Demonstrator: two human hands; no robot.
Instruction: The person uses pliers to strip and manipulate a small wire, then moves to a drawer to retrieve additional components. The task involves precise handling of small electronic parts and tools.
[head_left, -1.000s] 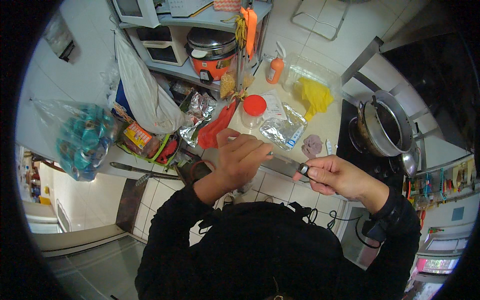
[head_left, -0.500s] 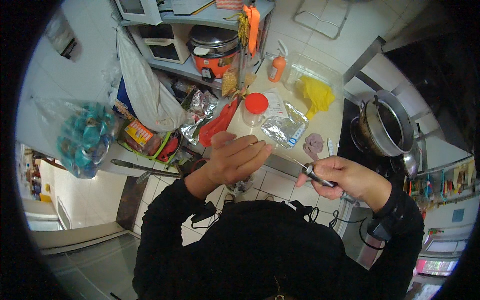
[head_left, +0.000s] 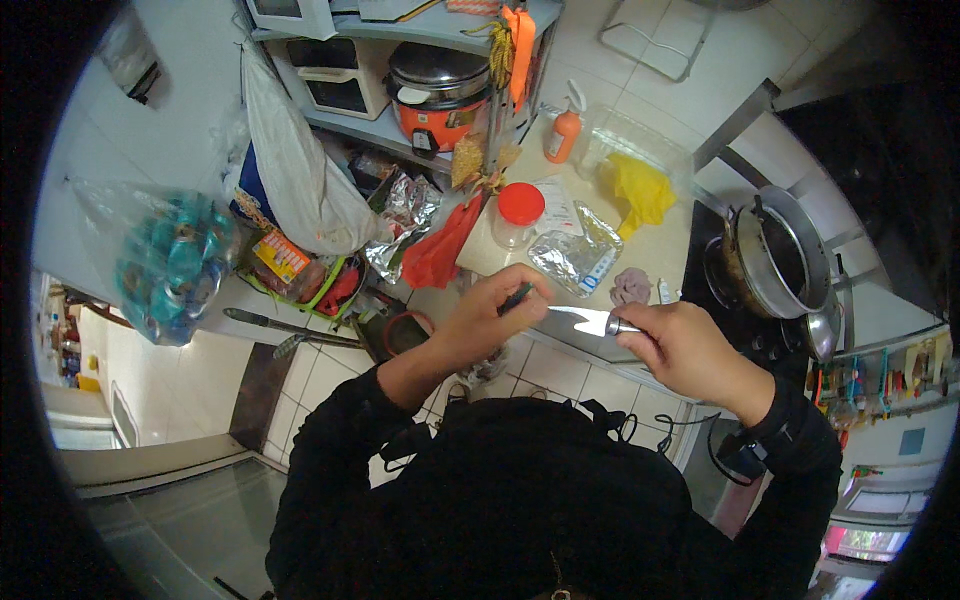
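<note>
My right hand (head_left: 685, 350) grips the metal handle of a short kitchen tool with a bright flat blade (head_left: 590, 319). The blade points left; glare hides whether this is a knife or a peeler. To its left, the fingers of my left hand (head_left: 490, 318) are curled round a small dark green piece (head_left: 516, 298), mostly hidden by them. A small gap separates the blade tip from this hand. Both hands are held up in front of the counter's near edge. Just beyond them lie a clear-and-silver packet (head_left: 577, 250) and a crumpled mauve cloth (head_left: 631, 286).
A red-lidded jar (head_left: 520, 205), an orange pump bottle (head_left: 563, 135), a yellow plastic bag (head_left: 640, 192) and a clear tray (head_left: 612, 135) stand on the counter. A pot (head_left: 785, 250) sits on the stove at right. Shelves with a rice cooker (head_left: 437, 110) rise at the far left.
My left hand has closed in and now shows the dark green piece in its fingers. My right hand has turned the tool, so its blade shows broadside and points at my left hand.
</note>
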